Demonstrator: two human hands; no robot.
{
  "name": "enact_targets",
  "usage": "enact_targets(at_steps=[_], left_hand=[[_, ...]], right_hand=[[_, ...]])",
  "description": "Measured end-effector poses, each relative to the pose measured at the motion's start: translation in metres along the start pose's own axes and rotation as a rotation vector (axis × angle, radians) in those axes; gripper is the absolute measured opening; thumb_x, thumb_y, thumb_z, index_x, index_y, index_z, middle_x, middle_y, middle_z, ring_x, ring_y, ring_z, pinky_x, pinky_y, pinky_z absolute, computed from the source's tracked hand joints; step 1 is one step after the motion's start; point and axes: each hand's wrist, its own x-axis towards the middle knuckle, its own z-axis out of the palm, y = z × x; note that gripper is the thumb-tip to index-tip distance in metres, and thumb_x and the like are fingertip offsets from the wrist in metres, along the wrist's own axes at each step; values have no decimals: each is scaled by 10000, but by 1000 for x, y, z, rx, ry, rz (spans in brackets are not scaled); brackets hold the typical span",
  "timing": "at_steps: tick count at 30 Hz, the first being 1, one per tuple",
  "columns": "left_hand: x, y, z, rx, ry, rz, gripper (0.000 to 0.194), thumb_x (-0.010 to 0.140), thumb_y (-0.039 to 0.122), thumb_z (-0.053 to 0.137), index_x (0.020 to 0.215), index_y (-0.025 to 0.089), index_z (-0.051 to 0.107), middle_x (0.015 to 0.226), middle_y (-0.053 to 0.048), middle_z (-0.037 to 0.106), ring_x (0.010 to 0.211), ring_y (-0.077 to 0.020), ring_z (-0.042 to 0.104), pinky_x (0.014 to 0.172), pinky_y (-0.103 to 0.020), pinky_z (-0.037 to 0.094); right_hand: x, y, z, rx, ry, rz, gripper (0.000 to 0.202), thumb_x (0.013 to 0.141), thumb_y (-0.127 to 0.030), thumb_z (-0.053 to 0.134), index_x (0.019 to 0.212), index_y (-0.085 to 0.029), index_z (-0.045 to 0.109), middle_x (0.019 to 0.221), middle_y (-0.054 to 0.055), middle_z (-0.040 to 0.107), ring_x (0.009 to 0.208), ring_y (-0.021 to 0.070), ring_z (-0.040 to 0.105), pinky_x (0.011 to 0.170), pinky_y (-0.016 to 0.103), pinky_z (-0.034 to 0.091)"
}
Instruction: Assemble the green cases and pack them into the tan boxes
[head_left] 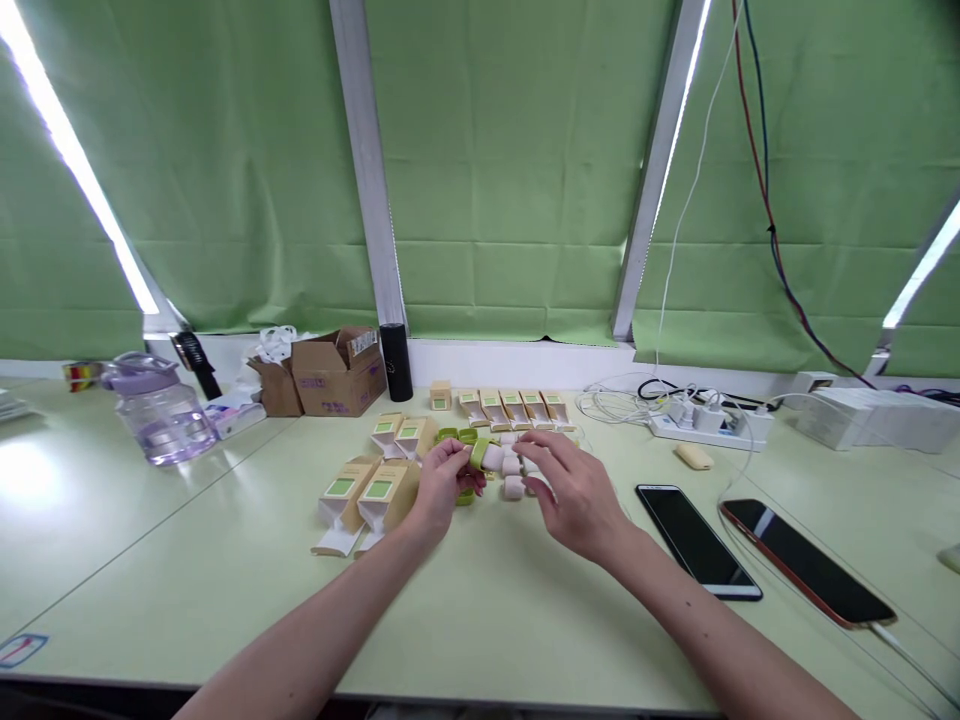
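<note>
We reach forward with both bare arms, our left forearm (pixel 337 612) slanting in to the right and our right forearm (pixel 694 612) slanting in to the left. Our left grip (pixel 442 484) is pinched, thumb and forefinger drawn together. Our right grip (pixel 577 496) is open, palm down, fingers (pixel 551 449) apart and slightly bent, fingertips near those of the left

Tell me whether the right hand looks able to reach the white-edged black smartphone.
Probably yes: the smartphone lies face up beside the right forearm, nothing on its screen, and the right hand seems to grip nothing.
</note>
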Motion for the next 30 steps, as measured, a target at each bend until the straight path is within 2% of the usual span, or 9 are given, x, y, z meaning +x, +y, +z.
enact_targets(at_steps=[5,12,15,20,22,26,28,30], left_hand=[[-3,-1,3,16,-48,-53,362,699,414,795,763,211,502,558,4,650,447,-150,614,458,-247,490],[-7,-3,6,36,-151,-94,424,714,467,822,769,215,485,542,6,652,443,-165,637,441,-246,509],[-8,-3,7,18,-189,-77,472,746,560,822,787,210,509,550,6,651,442,-167,634,420,-247,500],[-7,-3,5,38,-194,-24,529,795,669,772,782,186,556,636,-33,698,454,-151,630,416,-236,462],[-6,-3,4,63,-173,2,524,814,665,758,776,180,563,657,-39,707,456,-133,615,426,-224,438],[-4,-3,2,101,-128,55,521,837,660,738,759,169,582,631,-32,689,426,-82,512,416,-195,331],[-4,-3,1,110,-115,96,519,845,656,733,755,164,592,610,-27,677,410,-58,439,418,-189,274],[-4,-2,1,117,-113,134,512,855,649,728,758,163,598,591,-22,665,405,-48,387,427,-191,240]], right_hand=[[5,-1,27,9,-54,-46,443,936,-41,555,1338,-225,566,1351,159,674,1191,316,684,804,422,643],[-10,2,41,180,5,36,377,989,-69,500,1295,-264,603,1335,123,682,1234,276,677,896,414,637],[-14,4,42,356,20,164,358,988,-125,553,1309,-274,608,1347,121,666,1239,276,667,869,401,647],[-15,3,43,719,64,490,278,956,-248,658,1232,-284,653,1346,102,642,1165,254,672,770,346,647],[-15,1,45,885,75,627,286,948,-333,700,1226,-285,653,1252,87,678,1060,235,696,749,345,648],[-14,-1,51,1184,95,836,419,870,-510,807,1162,-259,641,902,15,714,714,175,693,691,358,653],[-13,-2,52,1269,118,900,473,807,-546,864,1106,-251,647,883,5,717,676,166,689,694,368,661],[-12,-2,51,1339,153,944,504,753,-548,910,1066,-250,650,951,17,733,749,185,716,711,380,676]])
